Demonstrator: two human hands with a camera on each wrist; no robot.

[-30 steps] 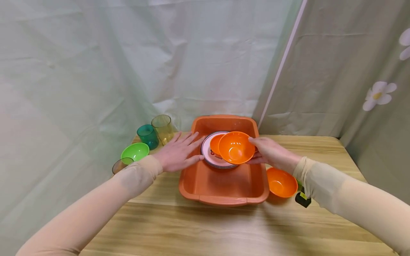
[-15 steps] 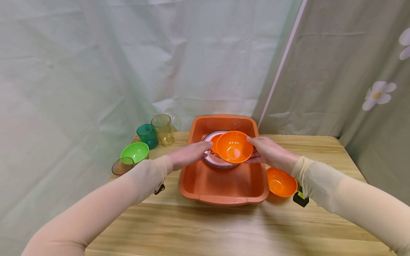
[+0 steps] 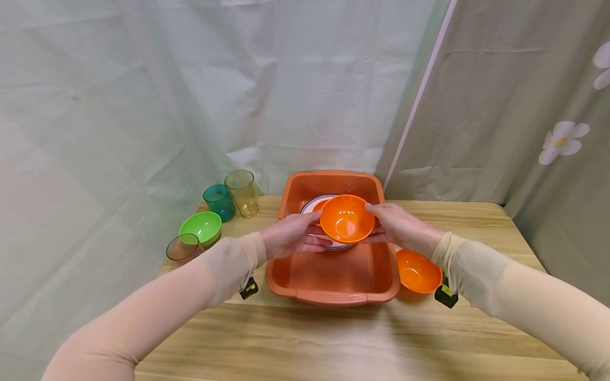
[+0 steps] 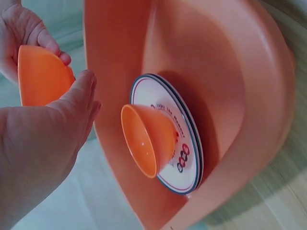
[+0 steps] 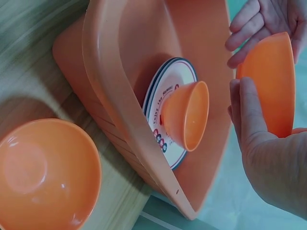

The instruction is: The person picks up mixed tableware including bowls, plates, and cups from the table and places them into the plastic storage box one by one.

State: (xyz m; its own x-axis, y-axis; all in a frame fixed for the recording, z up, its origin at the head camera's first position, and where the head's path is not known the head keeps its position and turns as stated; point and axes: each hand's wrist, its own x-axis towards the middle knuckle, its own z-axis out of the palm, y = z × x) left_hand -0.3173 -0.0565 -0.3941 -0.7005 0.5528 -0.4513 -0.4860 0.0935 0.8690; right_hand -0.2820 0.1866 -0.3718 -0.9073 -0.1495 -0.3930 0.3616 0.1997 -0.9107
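Note:
An orange bowl [image 3: 347,222] is held above the basin, its opening tilted toward me. My right hand [image 3: 401,226] grips its right side, thumb on the rim and fingers below. My left hand [image 3: 290,234] is at the opposite side, with the thumb near the rim and straight fingers reaching beneath. Those left fingers [image 5: 247,29] show extended beside the bowl's base in the right wrist view. Below, a smaller orange bowl [image 4: 153,136] stands on stacked white plates [image 4: 169,177] with dark rims and printed lettering, inside the terracotta-coloured basin [image 3: 340,275].
Another orange bowl [image 3: 418,271] rests on the wooden table [image 3: 305,338], right of the basin. To the left stand a green bowl [image 3: 202,226], a brownish glass [image 3: 182,247], a teal cup [image 3: 220,203] and a yellow cup [image 3: 242,194]. A curtain [image 3: 305,90] hangs behind.
My left hand has come from the basin's left edge, fingers spread, over to the held bowl's left side. The right hand has shifted the bowl slightly left.

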